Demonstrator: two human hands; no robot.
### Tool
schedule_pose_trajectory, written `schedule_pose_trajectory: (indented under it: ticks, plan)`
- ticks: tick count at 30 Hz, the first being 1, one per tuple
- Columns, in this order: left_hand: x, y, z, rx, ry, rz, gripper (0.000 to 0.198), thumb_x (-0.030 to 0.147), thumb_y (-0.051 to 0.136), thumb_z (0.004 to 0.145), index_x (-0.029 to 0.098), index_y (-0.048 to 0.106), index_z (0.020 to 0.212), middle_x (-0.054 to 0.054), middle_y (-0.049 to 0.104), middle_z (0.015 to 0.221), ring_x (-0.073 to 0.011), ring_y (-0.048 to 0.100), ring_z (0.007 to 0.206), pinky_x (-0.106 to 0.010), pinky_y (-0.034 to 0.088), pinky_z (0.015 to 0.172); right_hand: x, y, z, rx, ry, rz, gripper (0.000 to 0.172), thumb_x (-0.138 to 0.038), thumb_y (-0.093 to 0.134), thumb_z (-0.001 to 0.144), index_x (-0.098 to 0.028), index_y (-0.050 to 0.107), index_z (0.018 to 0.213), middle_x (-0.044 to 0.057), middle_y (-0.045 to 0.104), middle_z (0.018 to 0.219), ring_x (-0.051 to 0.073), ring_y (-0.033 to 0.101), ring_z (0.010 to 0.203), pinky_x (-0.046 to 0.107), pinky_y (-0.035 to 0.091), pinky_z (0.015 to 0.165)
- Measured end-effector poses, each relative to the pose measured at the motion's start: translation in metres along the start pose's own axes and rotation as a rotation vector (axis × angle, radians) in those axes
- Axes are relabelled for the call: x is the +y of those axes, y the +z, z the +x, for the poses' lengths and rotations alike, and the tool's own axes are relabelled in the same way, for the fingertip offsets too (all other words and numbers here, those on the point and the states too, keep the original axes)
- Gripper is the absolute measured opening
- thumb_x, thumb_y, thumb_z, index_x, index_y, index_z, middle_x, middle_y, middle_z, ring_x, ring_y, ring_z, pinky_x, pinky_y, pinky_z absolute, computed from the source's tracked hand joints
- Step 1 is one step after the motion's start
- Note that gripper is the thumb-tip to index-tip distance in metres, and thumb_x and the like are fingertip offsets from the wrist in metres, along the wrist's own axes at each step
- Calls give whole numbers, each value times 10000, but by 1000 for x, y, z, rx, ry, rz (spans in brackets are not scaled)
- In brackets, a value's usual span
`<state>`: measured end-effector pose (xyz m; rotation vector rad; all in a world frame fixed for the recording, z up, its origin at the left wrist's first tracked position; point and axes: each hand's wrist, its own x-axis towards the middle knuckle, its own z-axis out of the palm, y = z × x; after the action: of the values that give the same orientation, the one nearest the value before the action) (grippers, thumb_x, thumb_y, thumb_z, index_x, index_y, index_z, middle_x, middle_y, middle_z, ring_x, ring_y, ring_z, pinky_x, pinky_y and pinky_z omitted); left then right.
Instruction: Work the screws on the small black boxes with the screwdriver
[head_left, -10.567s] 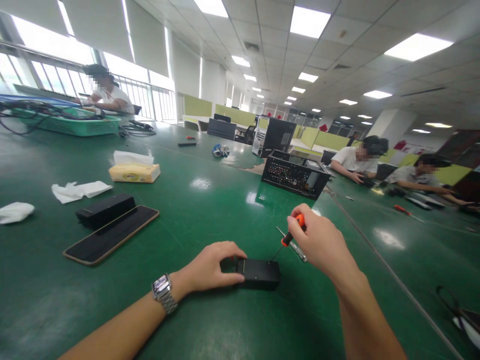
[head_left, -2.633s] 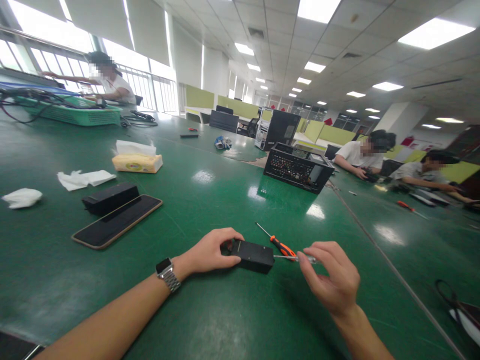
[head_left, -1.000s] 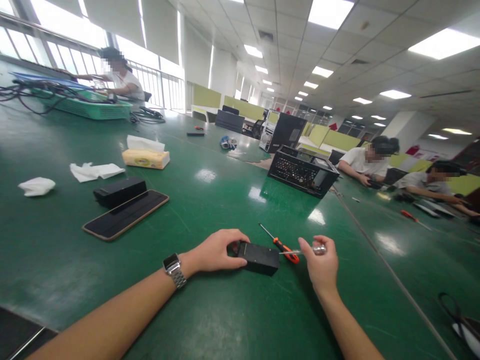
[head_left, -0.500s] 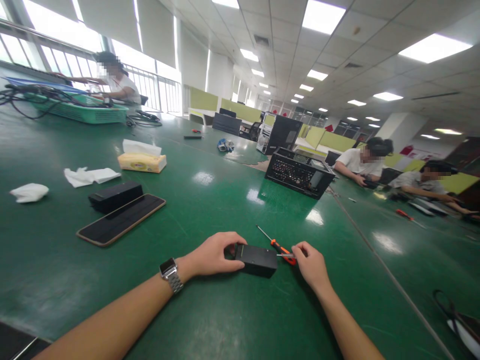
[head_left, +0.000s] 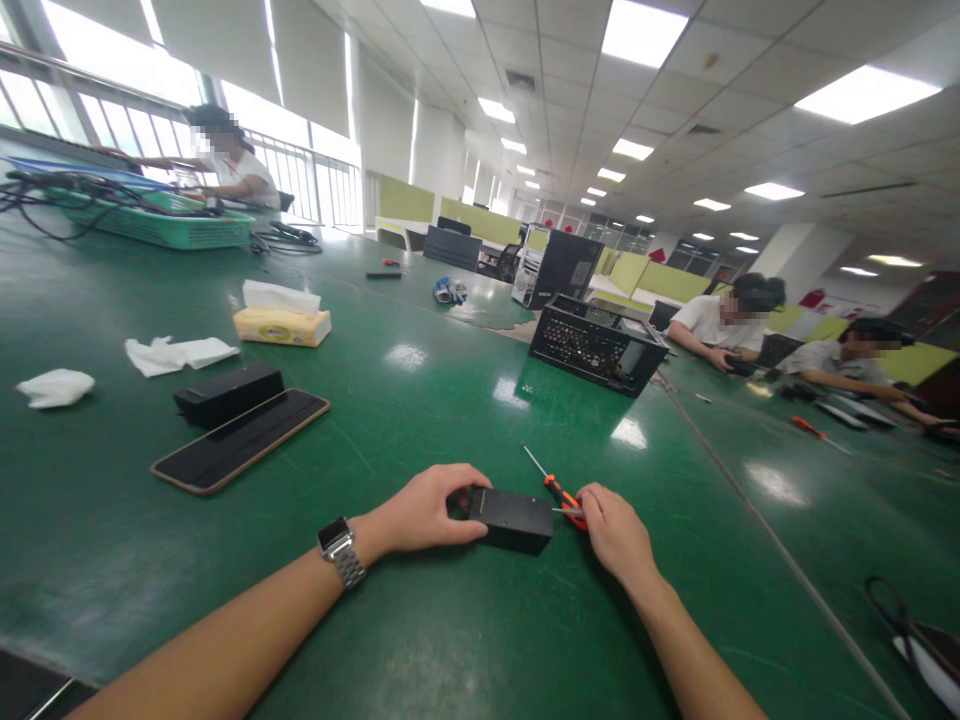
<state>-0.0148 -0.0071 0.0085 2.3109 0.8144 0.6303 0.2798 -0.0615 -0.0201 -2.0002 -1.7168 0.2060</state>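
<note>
My left hand (head_left: 431,510) is closed around the left end of a black rectangular box (head_left: 512,518), thumb in front and fingers behind, on the green table. My right hand (head_left: 619,530) pinches a slim screwdriver (head_left: 566,511). Its metal shaft meets the right end of the box, while its handle is hidden in my fingers. Just behind that shaft lies an orange-and-black screwdriver (head_left: 559,489), its tip pointing away to the left and its handle partly covered by my right hand.
To the left are a phone (head_left: 244,440), another black box (head_left: 229,393), a tissue pack (head_left: 281,326) and crumpled tissues (head_left: 180,353). An open computer case (head_left: 596,345) stands beyond the box. A green basket (head_left: 202,232) with cables sits far left. Co-workers sit at the far left and right.
My right hand has turned and come slightly left, closer to the box. The orange-and-black screwdriver on the table has shifted a little. My left hand keeps its hold on the box.
</note>
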Motion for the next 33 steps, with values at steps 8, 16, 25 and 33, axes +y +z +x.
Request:
schedule_pose_trajectory:
  ticks: [8,16,25,33]
  plan:
    - [0,1,0,9,-2,-8,397,336,715,723,189,632,1082,-29,637,961,-176,573,806,-281,443,753,1,-3,-1,89,66,-43,315,-341,425,826,-218,546,563,-5,572,537,152,499,533,243,263,505]
    - [-3,0,1,8,-16,-98,381,337,714,742,163,664,1077,-31,653,927,-163,576,786,-258,444,724,11,-5,5,94,3,-21,309,-317,437,781,-205,470,495,-21,504,482,136,475,513,238,270,507]
    - [-1,0,2,11,-32,-129,387,366,715,740,146,683,1057,-39,659,896,-162,568,766,-257,436,718,14,-5,5,99,-31,27,309,-322,418,784,-201,457,502,-29,487,485,127,466,512,234,290,512]
    - [-11,2,5,7,-116,-216,418,429,679,766,137,686,1065,-22,637,815,-144,541,713,-232,404,647,11,-6,5,90,-21,-6,346,-345,427,804,-206,431,487,-35,475,466,123,449,492,229,276,497]
